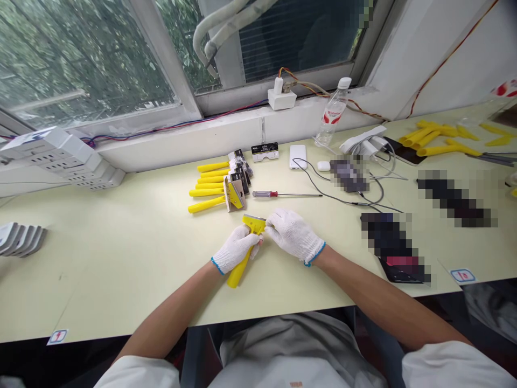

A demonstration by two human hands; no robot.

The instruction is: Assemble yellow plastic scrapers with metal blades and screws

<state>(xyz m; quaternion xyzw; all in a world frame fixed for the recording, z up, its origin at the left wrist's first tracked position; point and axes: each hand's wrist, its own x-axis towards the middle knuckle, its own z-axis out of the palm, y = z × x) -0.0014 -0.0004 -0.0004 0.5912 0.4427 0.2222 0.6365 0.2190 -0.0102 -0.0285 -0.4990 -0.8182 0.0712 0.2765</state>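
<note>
A yellow scraper with a metal blade edge is tilted over the table, its head pointing away from me. My left hand, in a white knit glove with a blue cuff, is wrapped round the scraper just below its head. Fingers of my right hand, gloved alike, are pinched together at the right side of the scraper's head; whatever lies between them is hidden. Just beyond sits a row of yellow-handled scrapers with card-covered heads. A screwdriver with a clear and red handle lies right of that row.
Stacked white boxes stand at the far left. A black-and-white package, white power bank, water bottle and power strip line the back. Phones, cables and loose yellow handles occupy the right side.
</note>
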